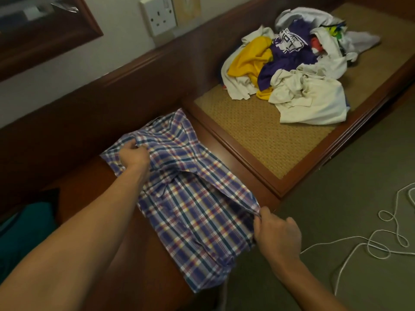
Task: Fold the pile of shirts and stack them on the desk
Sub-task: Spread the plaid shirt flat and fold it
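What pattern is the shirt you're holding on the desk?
The shirt is plaid, blue-purple with white, red and yellow lines; head view shows it best.

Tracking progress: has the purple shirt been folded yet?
No, the purple shirt lies crumpled in the pile, while the left hand and right hand grip the plaid shirt.

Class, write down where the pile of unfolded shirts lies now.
In the head view, the pile of shirts lies upper right on the woven-topped surface, apart from the plaid shirt at lower centre.
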### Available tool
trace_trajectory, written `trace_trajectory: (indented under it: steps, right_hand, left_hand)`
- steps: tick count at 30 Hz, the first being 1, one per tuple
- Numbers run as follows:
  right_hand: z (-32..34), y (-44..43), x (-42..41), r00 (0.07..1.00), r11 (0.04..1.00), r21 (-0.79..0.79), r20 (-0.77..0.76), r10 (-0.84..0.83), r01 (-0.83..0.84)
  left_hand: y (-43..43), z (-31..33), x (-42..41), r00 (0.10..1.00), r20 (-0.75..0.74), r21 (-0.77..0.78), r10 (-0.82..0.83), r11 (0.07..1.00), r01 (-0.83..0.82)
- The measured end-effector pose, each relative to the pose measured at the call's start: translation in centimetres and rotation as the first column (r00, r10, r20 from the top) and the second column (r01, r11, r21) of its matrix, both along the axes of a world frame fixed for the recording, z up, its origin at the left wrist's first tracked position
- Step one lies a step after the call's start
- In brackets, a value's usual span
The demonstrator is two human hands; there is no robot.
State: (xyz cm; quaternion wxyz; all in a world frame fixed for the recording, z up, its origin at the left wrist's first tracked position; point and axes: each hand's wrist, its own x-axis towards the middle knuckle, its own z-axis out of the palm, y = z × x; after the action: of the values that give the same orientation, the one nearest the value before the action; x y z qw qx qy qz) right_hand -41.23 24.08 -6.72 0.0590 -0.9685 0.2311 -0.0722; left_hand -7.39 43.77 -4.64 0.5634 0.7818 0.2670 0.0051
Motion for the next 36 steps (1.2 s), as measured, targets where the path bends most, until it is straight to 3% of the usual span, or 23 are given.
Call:
trace_trajectory:
  steps: [3,8,11,16,18,21,23,28,32,36]
  right_hand:
    - [0.6,0.4,-0.2,0.999,1.0,-0.016,0.048,0.006,-0.005]
    - [-2.3,0.5,-2.6,0.964,0.978,0.149,-0.244,-0.106,0.145]
    - [-3.2,0.0,-3.4,0.944,0.963,0.185,-0.302,-0.134,0.196]
    - [-1.2,0.4,-3.5,0.985,0.949,0.267,0.013,-0.174,0.165]
    - [-0.6,1.0,-3.7,0.985,0.954,0.26,0.037,-0.167,0.152]
    - [-1.2,2.4,-4.2,0.97,0.946,0.314,-0.243,0.004,0.074]
    - [-1.7,2.6,-4.3,0.938,0.918,0.391,-0.34,0.07,0.073]
    - [-0.5,0.5,-2.2,0.991,0.911,0.405,-0.13,-0.027,0.078]
    - [0.5,-1.2,1.4,0.992,0.918,0.396,-0.123,0.017,0.033]
    - [0.6,-1.6,5.4,0.993,0.904,0.427,-0.115,0.038,0.015]
  left_hand:
    - [0.4,-0.2,-0.2,0.997,0.072,0.0,0.023,1.0,-0.023]
    - [2.5,-1.8,-1.7,1.0,0.015,0.197,-0.005,0.98,0.002]
    - [3.0,-2.3,-1.5,0.998,-0.011,0.238,-0.057,0.969,0.058]
    - [3.1,-1.3,-0.5,0.998,0.019,0.173,-0.061,0.983,0.057]
    - [3.4,-1.0,-0.1,0.999,0.036,0.131,-0.023,0.991,0.018]
    - [4.0,-0.8,-0.3,0.998,-0.008,0.217,-0.063,0.974,0.063]
    - [4.4,-0.9,-0.4,0.985,-0.077,0.313,-0.153,0.934,0.17]
    - [3.8,-0.5,-0.3,0.897,-0.165,0.664,-0.411,0.626,0.409]
    - [0.8,0.2,1.5,0.748,-0.111,0.679,-0.654,0.5,0.538]
    - [-2.8,1.0,4.5,0.682,-0.153,0.623,-0.715,0.466,0.628]
